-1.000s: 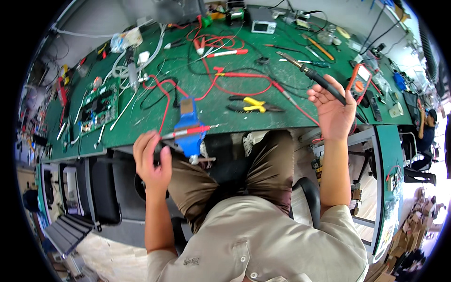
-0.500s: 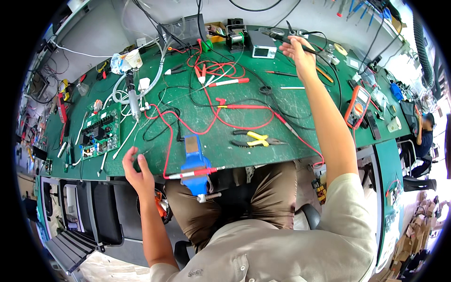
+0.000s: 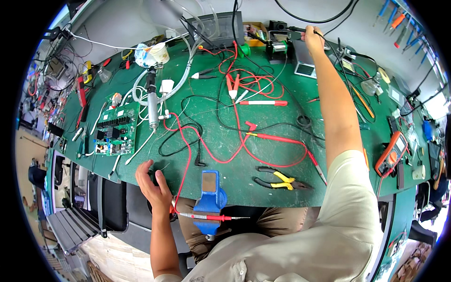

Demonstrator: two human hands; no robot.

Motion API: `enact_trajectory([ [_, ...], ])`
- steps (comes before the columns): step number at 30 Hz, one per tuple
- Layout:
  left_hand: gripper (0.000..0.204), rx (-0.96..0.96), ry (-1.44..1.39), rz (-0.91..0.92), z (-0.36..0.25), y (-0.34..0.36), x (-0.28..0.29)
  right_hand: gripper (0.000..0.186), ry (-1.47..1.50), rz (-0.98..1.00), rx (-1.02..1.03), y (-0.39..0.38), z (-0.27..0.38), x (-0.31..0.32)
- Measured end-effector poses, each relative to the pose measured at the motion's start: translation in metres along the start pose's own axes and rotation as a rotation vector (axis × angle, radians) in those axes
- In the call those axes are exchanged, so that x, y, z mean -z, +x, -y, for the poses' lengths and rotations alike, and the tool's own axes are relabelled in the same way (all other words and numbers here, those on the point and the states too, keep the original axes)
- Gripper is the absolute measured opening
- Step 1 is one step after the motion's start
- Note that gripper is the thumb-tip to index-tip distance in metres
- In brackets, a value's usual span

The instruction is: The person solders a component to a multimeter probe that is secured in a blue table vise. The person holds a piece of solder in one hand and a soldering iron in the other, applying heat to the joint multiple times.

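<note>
At the far back, my right hand [image 3: 313,38] grips a black soldering iron [image 3: 298,29], beside a dark holder with a solder spool [image 3: 278,46]. My left hand [image 3: 154,187] is at the near bench edge, fingers curled around something dark and indistinct; a fine wire runs near its fingertips. Right of it is a blue bench vise [image 3: 209,185], with a red-and-silver probe [image 3: 213,217] lying across its lower part. Yellow-black pliers [image 3: 281,181] lie farther right.
Tangled red test leads [image 3: 256,82] cover the middle. A green circuit board [image 3: 115,136] and silver cylinder tool [image 3: 152,109] sit left; a multimeter [image 3: 391,154] lies right. A boxy instrument [image 3: 304,66] stands at the back; screwdrivers [image 3: 398,19] hang on the wall.
My right hand has carried the soldering iron from the right middle to the bench's back. My head view has shifted, and my left hand appears lower, near the edge.
</note>
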State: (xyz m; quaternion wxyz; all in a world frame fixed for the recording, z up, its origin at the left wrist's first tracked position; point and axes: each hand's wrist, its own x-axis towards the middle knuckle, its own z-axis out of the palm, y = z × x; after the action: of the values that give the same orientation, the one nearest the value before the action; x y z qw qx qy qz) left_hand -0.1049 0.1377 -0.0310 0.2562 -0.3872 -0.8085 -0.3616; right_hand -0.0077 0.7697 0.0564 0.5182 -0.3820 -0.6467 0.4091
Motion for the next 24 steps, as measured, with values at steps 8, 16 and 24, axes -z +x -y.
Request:
enact_trajectory([
  [8, 0.027, 0.051, 0.032, 0.029, -0.002, 0.003, -0.001, 0.049, 0.352, 0.18, -0.144, 0.051, -0.044, -0.035],
  [16, 0.029, 0.09, 0.044, 0.043, 0.002, -0.004, 0.007, 0.082, 0.605, 0.398, -0.427, 0.078, -0.075, -0.067],
  [24, 0.027, -0.043, 0.032, 0.016, 0.005, 0.005, 0.012, 0.104, 0.515, 0.675, -0.611, 0.064, -0.037, 0.003],
])
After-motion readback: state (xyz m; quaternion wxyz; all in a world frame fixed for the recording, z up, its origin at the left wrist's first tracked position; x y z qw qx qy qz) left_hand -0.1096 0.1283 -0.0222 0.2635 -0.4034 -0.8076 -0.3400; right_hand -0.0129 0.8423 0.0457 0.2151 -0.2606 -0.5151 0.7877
